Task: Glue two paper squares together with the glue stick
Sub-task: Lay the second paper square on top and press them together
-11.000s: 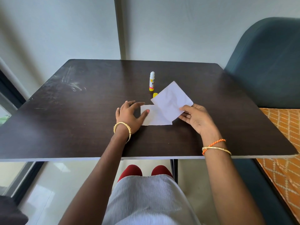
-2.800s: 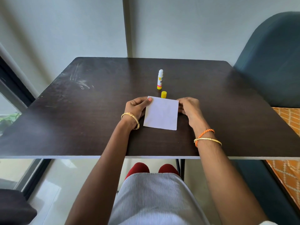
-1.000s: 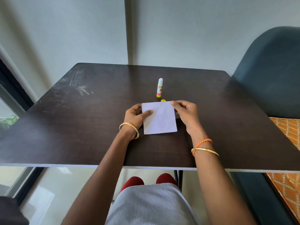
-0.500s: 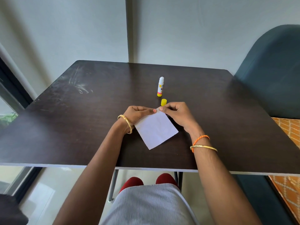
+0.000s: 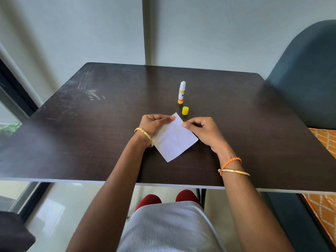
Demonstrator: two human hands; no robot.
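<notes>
Since half a second earlier the white paper (image 5: 173,138) has turned a little further and lies slightly more to the right, with both hands keeping hold of its far corner. One dark table (image 5: 109,124) fills the middle of the view; one dark green chair (image 5: 305,79) stands at 3 o'clock of it. Only one white sheet can be counted, set as a diamond near the table's near edge at 6 o'clock of the glue stick; whether a second square lies beneath it cannot be told. Two hands meet at the sheet's 12 o'clock corner: the left hand (image 5: 154,127) pinches the upper left edge between thumb and curled fingers, and the right hand (image 5: 201,130) pinches the upper right edge, its fingers pressed together. One glue stick (image 5: 182,92) stands upright and uncapped at 12 o'clock of the paper, well apart from it. One yellow cap (image 5: 185,111) rests just beside the paper's far corner, between corner and stick.
</notes>
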